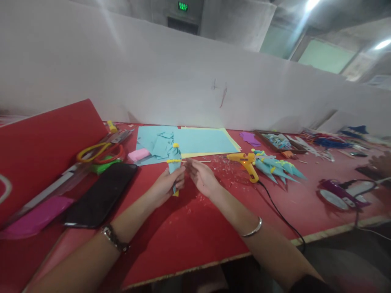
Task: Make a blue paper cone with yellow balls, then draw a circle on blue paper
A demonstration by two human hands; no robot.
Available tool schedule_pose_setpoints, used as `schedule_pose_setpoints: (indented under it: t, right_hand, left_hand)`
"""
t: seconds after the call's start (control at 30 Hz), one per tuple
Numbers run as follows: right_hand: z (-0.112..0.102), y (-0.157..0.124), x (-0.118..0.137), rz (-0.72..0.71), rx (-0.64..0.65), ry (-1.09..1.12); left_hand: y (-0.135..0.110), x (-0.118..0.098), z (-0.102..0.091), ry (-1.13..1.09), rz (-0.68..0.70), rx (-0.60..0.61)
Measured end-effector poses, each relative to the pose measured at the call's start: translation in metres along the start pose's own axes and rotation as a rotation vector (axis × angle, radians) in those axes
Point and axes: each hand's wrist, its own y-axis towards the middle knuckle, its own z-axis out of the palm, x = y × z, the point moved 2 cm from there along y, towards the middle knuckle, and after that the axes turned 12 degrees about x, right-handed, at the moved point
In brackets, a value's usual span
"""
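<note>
My left hand [170, 182] is closed around a light blue folded-paper figure [174, 154] near the middle of the red table. The figure stands upright, with a yellow ball on top, a yellow band round it and a yellow tip below my fingers. My right hand [201, 176] is just to its right, fingers loosely extended towards it and apparently holding nothing. Behind both hands runs a thin pale stick [205, 161]. To the right lies a yellow hot glue gun [246, 162], beside finished-looking blue paper cones with yellow trim [276, 167].
Blue paper sheets [204, 141] and cut pieces lie behind my hands. On the left are a black phone [102, 195], scissors [93, 154], a pink block [138, 155] and a magenta case [38, 215]. The glue gun's cord [277, 209] crosses the right side, near a purple device [339, 193].
</note>
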Motion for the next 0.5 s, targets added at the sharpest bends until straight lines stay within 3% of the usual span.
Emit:
schedule_pose_setpoints:
  t: [0.07, 0.2, 0.33, 0.4, 0.5]
  right_hand:
    - [-0.008, 0.002, 0.011, -0.111, -0.022, -0.262]
    - [-0.026, 0.004, 0.041, -0.420, -0.082, -1.001]
    - [-0.038, 0.007, 0.039, -0.337, -0.021, -1.525]
    - [-0.037, 0.009, 0.027, -0.285, 0.098, -1.642]
    - [-0.025, 0.011, 0.006, -0.316, 0.326, -1.738]
  left_hand:
    - [0.000, -0.001, -0.001, -0.010, 0.001, -0.008]
    - [0.000, -0.003, 0.001, -0.018, -0.006, -0.020]
    - [-0.001, -0.006, -0.003, -0.013, 0.034, -0.093]
    - [0.000, -0.011, -0.009, -0.003, 0.085, -0.150]
    - [0.002, -0.018, -0.020, 0.017, 0.173, -0.240]
